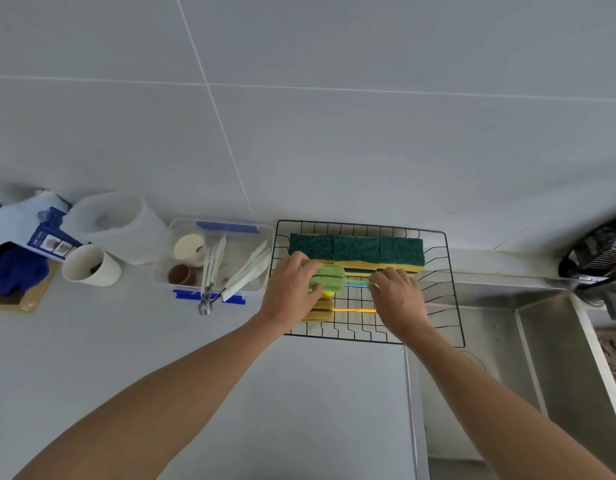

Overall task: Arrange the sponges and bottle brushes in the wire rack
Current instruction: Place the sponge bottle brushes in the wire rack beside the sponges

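A black wire rack (450, 289) sits on the counter beside the sink. Green-and-yellow sponges (357, 251) stand in a row along its back. I hold a green bottle brush (329, 279) flat over the rack: my left hand (292, 289) grips its foam head, and my right hand (398, 294) pinches the green handle. Below it lie a brush with a blue handle (355, 286) and a yellow brush (324, 308) with an orange-yellow handle. My hands hide parts of them.
A clear plastic box (227, 225) with blue clips holds cups and utensils left of the rack. A white cup (90, 265), a white container (121, 223) and a blue cloth (19, 271) sit further left. The steel sink (542, 358) lies right.
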